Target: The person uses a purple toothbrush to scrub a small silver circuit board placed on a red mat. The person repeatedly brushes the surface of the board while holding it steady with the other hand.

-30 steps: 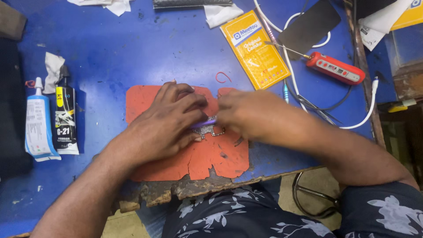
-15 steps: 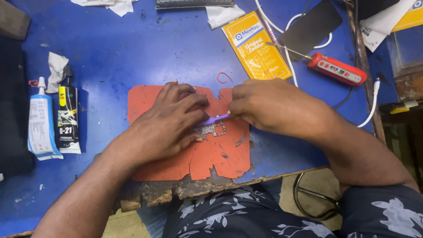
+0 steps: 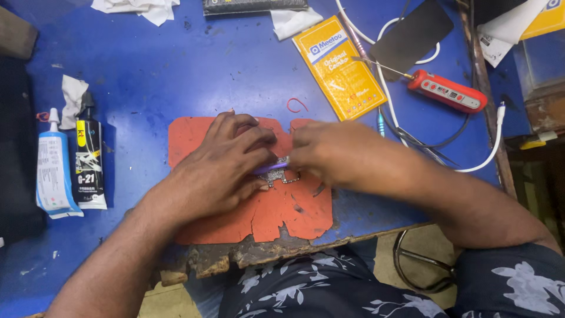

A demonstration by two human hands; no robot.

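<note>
A: Starting at the left edge of the desk (image 3: pixel 176 70), what is present?

B: Two adhesive tubes lie side by side: a white-and-blue tube (image 3: pixel 52 168) and, just to its right, a black tube (image 3: pixel 89 162). A crumpled tissue (image 3: pixel 72 97) touches the black tube's nozzle end.

A: State the position of the work item.

B: A small circuit board (image 3: pixel 283 172) rests on a torn orange mat (image 3: pixel 282 212) at the near edge of the desk, roughly at its middle.

A: Condition of the hands?

B: The left hand (image 3: pixel 220 168) lies palm-down on the mat, fingers curled, gripping a thin purple tool (image 3: pixel 269 168) whose tip reaches the board. The right hand (image 3: pixel 332 154) meets it from the other side, fingers closed at the board; what those fingers pinch cannot be told.

A: Items to the right?

B: A red wire loop (image 3: pixel 297 106) lies just beyond the mat. A yellow packet (image 3: pixel 340 68) sits toward the far edge. Right of it, a red pen-shaped instrument (image 3: pixel 448 91) lies among white cables (image 3: pixel 494 138), near a dark flat panel (image 3: pixel 412 36).
</note>
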